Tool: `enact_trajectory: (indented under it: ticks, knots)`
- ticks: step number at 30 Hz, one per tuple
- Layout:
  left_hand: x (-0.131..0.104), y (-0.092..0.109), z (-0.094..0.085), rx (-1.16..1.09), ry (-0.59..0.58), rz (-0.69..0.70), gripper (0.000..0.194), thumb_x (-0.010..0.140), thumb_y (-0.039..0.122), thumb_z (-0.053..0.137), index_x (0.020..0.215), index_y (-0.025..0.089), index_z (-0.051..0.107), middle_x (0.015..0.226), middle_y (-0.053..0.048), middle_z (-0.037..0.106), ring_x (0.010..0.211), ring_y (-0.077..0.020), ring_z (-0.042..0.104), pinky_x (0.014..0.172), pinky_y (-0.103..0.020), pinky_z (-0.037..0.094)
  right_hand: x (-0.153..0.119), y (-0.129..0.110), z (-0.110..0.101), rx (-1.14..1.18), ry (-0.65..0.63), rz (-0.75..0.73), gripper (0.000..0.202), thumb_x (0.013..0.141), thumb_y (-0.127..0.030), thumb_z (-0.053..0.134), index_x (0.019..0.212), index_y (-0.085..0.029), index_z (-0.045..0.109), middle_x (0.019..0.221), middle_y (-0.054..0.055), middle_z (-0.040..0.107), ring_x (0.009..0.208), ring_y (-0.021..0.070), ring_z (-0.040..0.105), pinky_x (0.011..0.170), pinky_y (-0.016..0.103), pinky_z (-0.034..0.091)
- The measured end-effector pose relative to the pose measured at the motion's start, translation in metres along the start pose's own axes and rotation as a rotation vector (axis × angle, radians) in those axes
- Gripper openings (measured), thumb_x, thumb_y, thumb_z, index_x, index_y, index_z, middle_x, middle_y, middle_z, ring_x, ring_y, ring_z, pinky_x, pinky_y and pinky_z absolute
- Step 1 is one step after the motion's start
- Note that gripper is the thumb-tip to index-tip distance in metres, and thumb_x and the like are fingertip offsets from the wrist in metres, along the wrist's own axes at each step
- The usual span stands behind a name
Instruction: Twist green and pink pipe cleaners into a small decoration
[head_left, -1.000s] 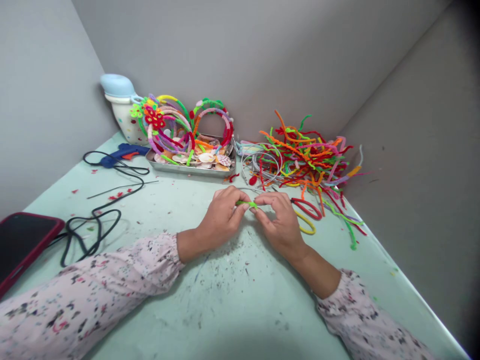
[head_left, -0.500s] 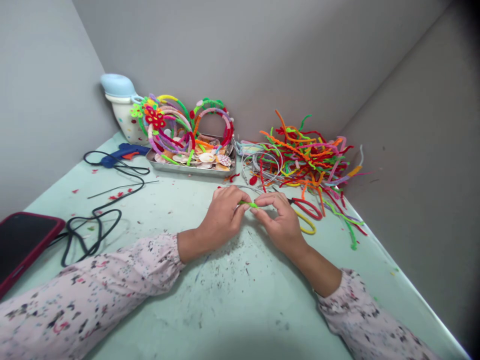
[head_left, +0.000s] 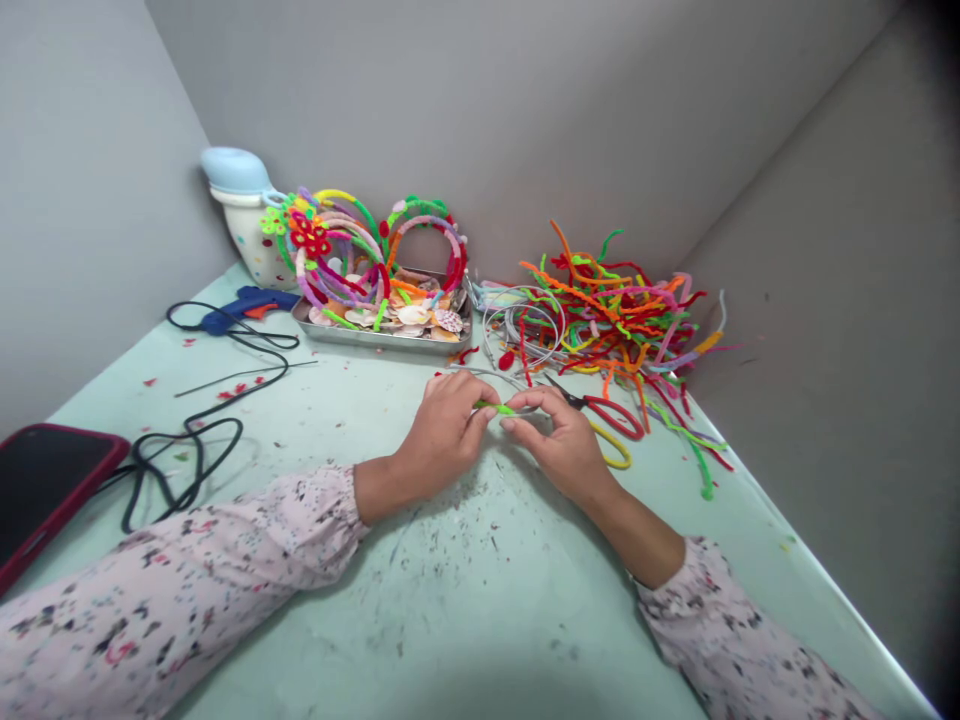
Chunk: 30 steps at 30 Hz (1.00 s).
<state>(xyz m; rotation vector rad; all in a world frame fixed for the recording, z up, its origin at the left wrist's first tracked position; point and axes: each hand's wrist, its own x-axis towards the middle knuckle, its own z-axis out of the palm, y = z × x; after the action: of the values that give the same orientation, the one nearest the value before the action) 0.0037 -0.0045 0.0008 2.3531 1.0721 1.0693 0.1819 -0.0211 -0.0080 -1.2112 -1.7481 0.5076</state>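
A short bright green pipe cleaner [head_left: 505, 409] spans the small gap between my two hands. My left hand [head_left: 448, 430] pinches one end of it between thumb and forefinger, and that end is mostly hidden by the fingers. From the other side, the thumb and forefinger of my right hand [head_left: 559, 440] close at its tip. Just behind the fingers lies a thin grey wire [head_left: 480, 372]; whether it touches the pipe cleaner I cannot tell. Scissors [head_left: 613, 417] with one red and one yellow handle loop lie beside my right hand, partly covered by it.
At the back, a metal tray [head_left: 375, 340] holds shells and colourful fuzzy hoops [head_left: 352, 245]. Right of it are coiled wires [head_left: 559, 320] and a heap of pipe cleaners [head_left: 615, 300]. To the left are a blue glue gun [head_left: 225, 315], black cord [head_left: 202, 430], phone [head_left: 52, 490] and lidded cup [head_left: 251, 235].
My right fingers have shifted slightly at the green tip, and more of the scissor blades shows behind them. My left hand stays nearly still.
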Motion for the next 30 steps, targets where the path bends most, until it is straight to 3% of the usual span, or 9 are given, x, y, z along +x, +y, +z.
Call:
enact_trajectory:
  ticks: [30]
  knots:
    - [0.0006,0.0014,-0.0018,-0.018,0.013,-0.019,0.009,0.090,0.020,0.045,0.088,0.018,0.054,0.089,-0.003,0.058,0.090,-0.0187,0.052,0.086,-0.036,0.037,-0.0001,0.0027,-0.0010,0.101,-0.011,0.121,0.014,0.078,-0.032,0.067,0.087,-0.022,0.069,0.088,0.001,0.065,0.087,0.0170,0.060,0.085,0.033,0.044]
